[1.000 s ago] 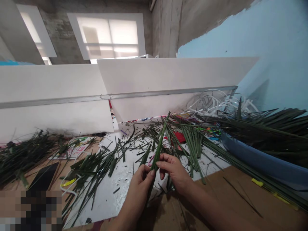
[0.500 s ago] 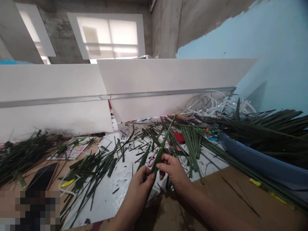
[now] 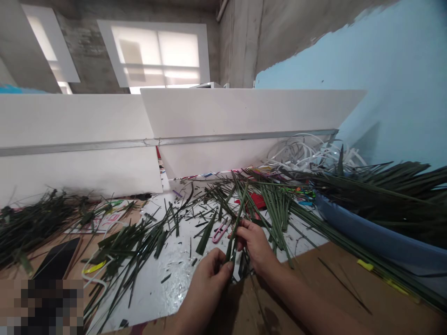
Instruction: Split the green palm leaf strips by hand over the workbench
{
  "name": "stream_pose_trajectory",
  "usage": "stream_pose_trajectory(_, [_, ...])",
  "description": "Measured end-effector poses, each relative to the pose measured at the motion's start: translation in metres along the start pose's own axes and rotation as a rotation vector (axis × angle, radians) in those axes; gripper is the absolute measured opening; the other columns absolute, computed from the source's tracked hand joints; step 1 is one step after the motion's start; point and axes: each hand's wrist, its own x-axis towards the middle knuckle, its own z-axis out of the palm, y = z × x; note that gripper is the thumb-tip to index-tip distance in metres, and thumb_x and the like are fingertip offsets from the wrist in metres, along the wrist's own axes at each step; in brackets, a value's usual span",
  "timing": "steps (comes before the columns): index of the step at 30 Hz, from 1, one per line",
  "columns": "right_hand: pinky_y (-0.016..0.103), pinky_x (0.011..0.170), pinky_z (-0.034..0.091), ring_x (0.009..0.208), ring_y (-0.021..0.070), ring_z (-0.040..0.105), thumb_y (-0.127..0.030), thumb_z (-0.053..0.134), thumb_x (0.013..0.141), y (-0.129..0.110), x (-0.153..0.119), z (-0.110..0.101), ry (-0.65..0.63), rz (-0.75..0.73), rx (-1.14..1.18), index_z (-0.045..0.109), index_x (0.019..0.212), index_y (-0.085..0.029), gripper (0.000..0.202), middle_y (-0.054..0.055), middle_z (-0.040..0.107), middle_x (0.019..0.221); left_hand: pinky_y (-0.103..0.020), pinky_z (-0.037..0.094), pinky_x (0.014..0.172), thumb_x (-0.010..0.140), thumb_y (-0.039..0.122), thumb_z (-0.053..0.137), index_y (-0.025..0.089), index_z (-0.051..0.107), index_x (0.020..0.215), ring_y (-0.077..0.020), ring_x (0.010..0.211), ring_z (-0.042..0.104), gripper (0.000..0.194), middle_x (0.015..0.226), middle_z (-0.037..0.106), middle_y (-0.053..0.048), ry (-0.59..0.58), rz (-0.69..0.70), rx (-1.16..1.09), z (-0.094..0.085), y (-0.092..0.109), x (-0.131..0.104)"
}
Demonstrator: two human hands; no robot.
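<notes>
A long green leaf strip (image 3: 240, 204) runs between my two hands, pointing away from me. My left hand (image 3: 213, 270) pinches its near end between thumb and fingers. Higher up, my right hand (image 3: 252, 239) is closed on the same strip, its fingertips partly hidden. Just beyond the left hand lies a pink-handled cutter (image 3: 220, 231) on the white sheet (image 3: 178, 274). A short, wide leaf piece (image 3: 206, 235) rests beside it. Many cut green strips (image 3: 275, 209) lie fanned out past the right hand.
At the right stands a blue basin (image 3: 377, 237) heaped with dark leaves (image 3: 391, 190). White plastic straps (image 3: 310, 153) are coiled behind it. Leaf scraps (image 3: 139, 251) and a phone (image 3: 59, 256) lie to the left. White panels (image 3: 244, 111) close off the back.
The leaf strip has come closer to me and looks narrower. My left hand has moved down and slightly right, apart from the right hand, uncovering more of the pink cutter.
</notes>
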Motion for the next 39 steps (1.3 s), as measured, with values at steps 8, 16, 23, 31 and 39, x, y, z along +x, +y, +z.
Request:
stream_pose_trajectory(8, [0.022, 0.042, 0.036, 0.041, 0.0083, 0.046, -0.027, 0.068, 0.064, -0.008, -0.011, 0.009, -0.117, 0.026, 0.002, 0.061, 0.069, -0.017, 0.013, -0.004, 0.060, 0.058, -0.027, 0.039, 0.066, 0.078, 0.046, 0.062, 0.018, 0.058, 0.077, -0.0173, 0.070, 0.049, 0.028, 0.073, 0.058, 0.000, 0.080, 0.020, -0.009, -0.011, 0.010, 0.005])
stream_pose_trajectory(16, [0.023, 0.050, 0.038, 0.047, 0.0089, 0.053, -0.031, 0.071, 0.069, -0.009, -0.006, 0.000, -0.197, 0.033, 0.100, 0.064, 0.079, -0.017, 0.018, -0.001, 0.066, 0.071, -0.023, 0.028, 0.050, 0.068, 0.058, 0.066, 0.020, 0.054, 0.074, -0.0112, 0.051, 0.034, 0.040, 0.058, 0.042, 0.007, 0.052, -0.108, -0.105, -0.011, 0.008, 0.007])
stream_pose_trajectory(23, [0.023, 0.049, 0.038, 0.045, 0.0095, 0.053, -0.031, 0.075, 0.065, -0.009, -0.006, 0.001, -0.145, 0.052, 0.075, 0.059, 0.071, -0.017, 0.022, -0.004, 0.063, 0.063, -0.026, 0.039, 0.062, 0.067, 0.049, 0.070, 0.020, 0.056, 0.072, -0.0164, 0.066, 0.049, 0.033, 0.069, 0.056, 0.002, 0.068, -0.039, -0.109, -0.013, 0.014, 0.006])
stream_pose_trajectory(31, [0.021, 0.050, 0.038, 0.051, 0.0085, 0.053, -0.028, 0.074, 0.068, -0.005, -0.004, 0.001, -0.147, 0.050, 0.135, 0.065, 0.079, -0.016, 0.019, -0.001, 0.066, 0.073, -0.025, 0.037, 0.060, 0.068, 0.037, 0.071, 0.018, 0.057, 0.074, -0.0137, 0.062, 0.048, 0.024, 0.066, 0.055, 0.003, 0.057, -0.044, -0.141, -0.011, 0.002, 0.009])
stream_pose_trajectory(39, [0.022, 0.050, 0.041, 0.051, 0.0095, 0.052, -0.031, 0.077, 0.067, -0.005, -0.016, 0.007, -0.286, 0.085, 0.071, 0.064, 0.075, -0.015, 0.021, -0.001, 0.063, 0.069, -0.021, 0.031, 0.042, 0.070, 0.057, 0.068, 0.021, 0.047, 0.076, -0.0097, 0.040, 0.047, 0.042, 0.057, 0.056, 0.006, 0.052, -0.096, -0.325, -0.006, -0.015, 0.016])
